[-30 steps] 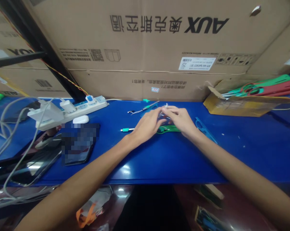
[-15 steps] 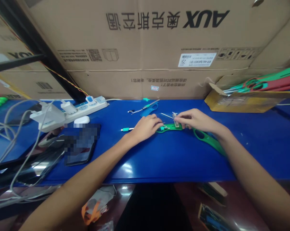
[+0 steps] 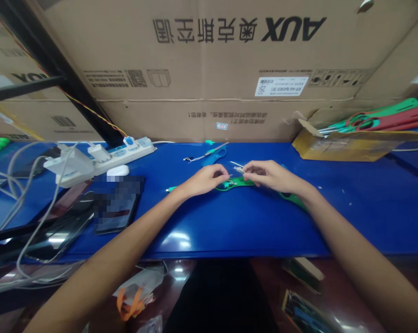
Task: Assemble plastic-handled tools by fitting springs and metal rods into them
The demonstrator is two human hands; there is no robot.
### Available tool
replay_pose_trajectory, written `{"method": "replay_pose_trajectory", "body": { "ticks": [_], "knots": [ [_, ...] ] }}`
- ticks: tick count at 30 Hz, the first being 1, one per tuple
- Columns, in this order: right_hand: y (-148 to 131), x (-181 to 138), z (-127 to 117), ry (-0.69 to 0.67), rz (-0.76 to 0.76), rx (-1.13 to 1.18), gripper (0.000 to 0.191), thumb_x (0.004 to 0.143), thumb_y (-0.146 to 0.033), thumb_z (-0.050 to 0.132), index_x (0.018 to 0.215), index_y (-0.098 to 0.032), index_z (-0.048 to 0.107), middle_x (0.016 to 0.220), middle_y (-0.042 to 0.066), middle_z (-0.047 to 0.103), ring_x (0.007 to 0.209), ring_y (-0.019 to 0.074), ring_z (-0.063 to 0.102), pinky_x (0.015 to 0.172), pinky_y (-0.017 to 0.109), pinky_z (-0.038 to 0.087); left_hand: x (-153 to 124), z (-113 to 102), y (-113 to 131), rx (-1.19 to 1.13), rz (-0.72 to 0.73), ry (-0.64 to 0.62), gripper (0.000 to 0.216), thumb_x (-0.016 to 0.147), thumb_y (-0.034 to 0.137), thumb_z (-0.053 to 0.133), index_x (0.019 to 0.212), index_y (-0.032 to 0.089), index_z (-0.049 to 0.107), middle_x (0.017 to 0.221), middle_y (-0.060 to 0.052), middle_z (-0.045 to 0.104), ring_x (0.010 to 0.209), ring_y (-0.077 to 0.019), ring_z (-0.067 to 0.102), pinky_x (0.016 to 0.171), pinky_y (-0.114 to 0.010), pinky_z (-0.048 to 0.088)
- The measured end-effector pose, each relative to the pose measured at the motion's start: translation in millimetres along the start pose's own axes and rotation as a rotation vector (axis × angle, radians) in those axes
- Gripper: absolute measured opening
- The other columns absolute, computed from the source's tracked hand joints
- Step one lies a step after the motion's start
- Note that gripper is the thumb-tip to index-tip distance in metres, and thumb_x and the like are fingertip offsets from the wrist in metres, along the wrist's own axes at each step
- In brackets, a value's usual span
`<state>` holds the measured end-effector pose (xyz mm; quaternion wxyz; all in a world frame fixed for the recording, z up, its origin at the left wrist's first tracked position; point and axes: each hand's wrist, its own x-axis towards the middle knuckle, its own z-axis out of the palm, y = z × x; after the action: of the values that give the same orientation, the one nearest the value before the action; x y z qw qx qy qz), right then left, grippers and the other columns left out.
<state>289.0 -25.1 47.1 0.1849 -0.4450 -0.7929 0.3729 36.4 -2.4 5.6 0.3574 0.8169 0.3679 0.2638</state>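
Observation:
My right hand (image 3: pixel 273 176) is closed, its fingertips around a small clear bottle (image 3: pixel 239 170) tipped toward the left. A thin metal needle (image 3: pixel 236 163) sticks out by the same fingers; whether it joins the bottle I cannot tell. My left hand (image 3: pixel 205 179) pinches thumb and finger together just left of the bottle, on a tiny thing too small to name. Beneath both hands lies a green plastic strip (image 3: pixel 234 185) with small white wires on it. Its looped part (image 3: pixel 294 200) shows under my right wrist. A slim metal-tipped piece (image 3: pixel 170 189) pokes out behind my left hand.
A blue strip (image 3: pixel 214 158) and a thin wired rod (image 3: pixel 212 151) lie behind my hands. On the left are a phone (image 3: pixel 118 206), a white case (image 3: pixel 117 173) and a power strip (image 3: pixel 104 163) with cables. A carton (image 3: pixel 337 145) of green and red strips stands right.
My right hand has moved left, and the bottle has gone from upright to tilted. My left hand has shifted slightly left, its thumb and finger now showing pinched.

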Motion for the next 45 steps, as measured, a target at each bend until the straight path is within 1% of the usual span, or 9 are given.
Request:
{"method": "replay_pose_trajectory", "body": {
  "ticks": [7, 12, 17, 19, 24, 26, 31, 39, 45],
  "knots": [
    [11, 4, -1, 0.026, -0.105, -0.072, 0.036, 0.09, -0.055, 0.064, 0.103, -0.021, 0.07, 0.084, 0.003, 0.069, 0.074, 0.0169, 0.058, 0.071, 0.031, 0.043, -1, 2, -3, 0.02, 0.087, 0.038, 0.019, 0.099, 0.036, 0.057, 0.096, 0.019, 0.066, 0.092, -0.004, 0.072, 0.082, -0.0162, 0.066, 0.073, -0.029, 0.053],
    [12, 4, 0, -0.025, -0.051, -0.064, 0.042, 0.096, -0.058, 0.054, 0.105, -0.019, 0.07, 0.082, 0.004, 0.069, 0.072, 0.0167, 0.059, 0.069, 0.03, 0.042, -1, 1, -2, 0.021, 0.103, 0.056, 0.02, 0.1, 0.035, 0.054, 0.102, 0.019, 0.067, 0.096, -0.004, 0.071, 0.082, -0.016, 0.064, 0.073, -0.03, 0.051],
    [12, 3, 0, -0.02, -0.016, -0.111, 0.044, 0.098, -0.057, 0.048, 0.103, -0.019, 0.071, 0.076, 0.002, 0.065, 0.065, 0.0151, 0.053, 0.066, 0.03, 0.039, -1, 1, -1, 0.033, 0.105, 0.052, 0.019, 0.099, 0.033, 0.055, 0.1, 0.02, 0.068, 0.095, -0.003, 0.072, 0.082, -0.0162, 0.064, 0.075, -0.03, 0.051],
    [13, 4, 1, -0.024, -0.024, -0.115, 0.045, 0.098, -0.057, 0.048, 0.101, -0.018, 0.071, 0.076, 0.002, 0.064, 0.066, 0.0153, 0.052, 0.066, 0.03, 0.039, -2, 2, 0, 0.028, 0.106, 0.048, 0.018, 0.099, 0.032, 0.056, 0.099, 0.02, 0.069, 0.095, -0.004, 0.072, 0.084, -0.0167, 0.065, 0.076, -0.03, 0.051],
    [13, 4, 2, -0.043, -0.048, -0.104, 0.046, 0.098, -0.057, 0.048, 0.107, -0.019, 0.072, 0.08, 0.003, 0.065, 0.073, 0.0172, 0.054, 0.068, 0.03, 0.04, -2, 4, 1, 0.044, 0.093, 0.042, 0.017, 0.099, 0.031, 0.057, 0.097, 0.019, 0.069, 0.094, -0.004, 0.073, 0.084, -0.0168, 0.066, 0.077, -0.031, 0.051],
    [13, 4, 2, -0.043, -0.05, -0.1, 0.045, 0.099, -0.057, 0.048, 0.106, -0.019, 0.072, 0.082, 0.004, 0.065, 0.075, 0.0174, 0.055, 0.069, 0.03, 0.04, -2, 4, 0, 0.045, 0.092, 0.041, 0.017, 0.099, 0.03, 0.057, 0.097, 0.019, 0.07, 0.093, -0.003, 0.073, 0.084, -0.0166, 0.066, 0.077, -0.031, 0.051],
    [13, 4, 2, -0.05, -0.061, -0.102, 0.044, 0.099, -0.057, 0.048, 0.101, -0.019, 0.071, 0.081, 0.003, 0.065, 0.073, 0.0166, 0.054, 0.069, 0.029, 0.039, -1, 4, -3, 0.027, 0.092, 0.042, 0.017, 0.099, 0.031, 0.057, 0.098, 0.019, 0.07, 0.092, -0.003, 0.073, 0.084, -0.0161, 0.066, 0.078, -0.03, 0.05],
    [15, 4, 1, -0.062, -0.081, -0.12, 0.051, 0.099, -0.062, 0.046, 0.101, -0.018, 0.072, 0.079, 0.003, 0.064, 0.071, 0.0161, 0.053, 0.068, 0.029, 0.038, -1, 4, -1, 0.008, 0.067, 0.018, 0.019, 0.099, 0.032, 0.057, 0.099, 0.017, 0.069, 0.092, -0.003, 0.071, 0.084, -0.0154, 0.065, 0.08, -0.029, 0.049],
    [19, 5, 1, -0.051, -0.089, -0.129, 0.051, 0.099, -0.061, 0.048, 0.11, -0.018, 0.074, 0.078, 0.003, 0.066, 0.071, 0.0164, 0.053, 0.068, 0.029, 0.039, -2, 3, 0, 0.007, 0.069, 0.008, 0.019, 0.099, 0.031, 0.057, 0.1, 0.017, 0.069, 0.092, -0.004, 0.071, 0.083, -0.0154, 0.065, 0.079, -0.029, 0.049]
  ]
}}
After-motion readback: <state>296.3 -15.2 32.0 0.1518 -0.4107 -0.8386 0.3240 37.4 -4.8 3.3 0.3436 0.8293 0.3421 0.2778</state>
